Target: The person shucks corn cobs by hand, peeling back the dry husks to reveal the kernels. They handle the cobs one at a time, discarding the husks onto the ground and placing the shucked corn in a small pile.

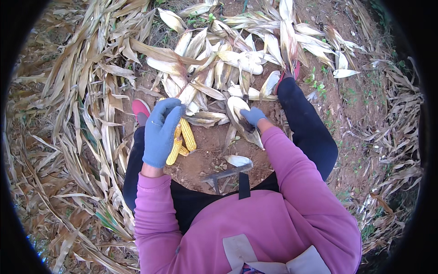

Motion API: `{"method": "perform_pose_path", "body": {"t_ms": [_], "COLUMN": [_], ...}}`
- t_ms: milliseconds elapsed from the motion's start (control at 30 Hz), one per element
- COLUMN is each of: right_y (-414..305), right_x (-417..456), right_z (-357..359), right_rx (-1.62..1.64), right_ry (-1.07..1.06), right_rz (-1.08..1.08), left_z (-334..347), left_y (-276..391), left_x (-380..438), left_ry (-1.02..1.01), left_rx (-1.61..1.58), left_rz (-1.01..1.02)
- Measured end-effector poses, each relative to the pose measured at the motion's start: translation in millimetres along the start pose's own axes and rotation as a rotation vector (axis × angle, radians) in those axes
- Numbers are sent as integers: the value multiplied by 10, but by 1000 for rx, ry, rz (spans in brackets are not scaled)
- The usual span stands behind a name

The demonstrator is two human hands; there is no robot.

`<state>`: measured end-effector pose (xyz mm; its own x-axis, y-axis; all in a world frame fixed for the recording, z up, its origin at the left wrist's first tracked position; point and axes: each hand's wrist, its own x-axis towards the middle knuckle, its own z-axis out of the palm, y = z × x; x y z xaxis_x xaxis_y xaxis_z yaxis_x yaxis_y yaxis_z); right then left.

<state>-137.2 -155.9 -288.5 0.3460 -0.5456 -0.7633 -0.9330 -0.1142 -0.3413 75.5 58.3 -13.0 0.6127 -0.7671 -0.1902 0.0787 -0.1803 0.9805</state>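
My right hand (254,116), in a blue-grey knit glove, grips a dry corn husk (236,104) that is spread apart, its pale inside facing up. Dark silk shows beside the wrist. Whether an ear is inside cannot be made out. My left hand (160,133), gloved alike, is raised with curled fingers, its thumb close to the fingertips. I see nothing in it, but the inside of the grasp is hidden. Below and beside it, several bare yellow corn ears (187,135) lie on the soil, partly covered by the hand.
Beyond my hands lies a heap of pale corn husks (219,65), some perhaps with ears inside. Dry corn stalks and leaves (106,137) cover the left side. My legs (306,130) flank the brown soil (208,144). A grey bar (227,172) and a loose husk piece (237,160) lie near my lap.
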Motion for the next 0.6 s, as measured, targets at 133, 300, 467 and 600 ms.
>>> {"method": "perform_pose_path", "body": {"t_ms": [133,300,467,600], "right_y": [-674,-1166,-1252,-1137], "right_x": [-687,-1498,-1919,-1729], "right_z": [-271,-836,-1092,-1083], "right_rx": [692,695,807,983], "right_ry": [-418,-699,-694,-756], "right_rz": [-168,-273,-297,-465], "left_z": [-3,60,101,166], "left_y": [-240,-92,-71,-105], "left_x": [-60,-51,-56,-61], "left_ry": [-100,-102,-208,-236], "left_rx": [592,1009,792,758], "left_rz": [143,516,361,315]}}
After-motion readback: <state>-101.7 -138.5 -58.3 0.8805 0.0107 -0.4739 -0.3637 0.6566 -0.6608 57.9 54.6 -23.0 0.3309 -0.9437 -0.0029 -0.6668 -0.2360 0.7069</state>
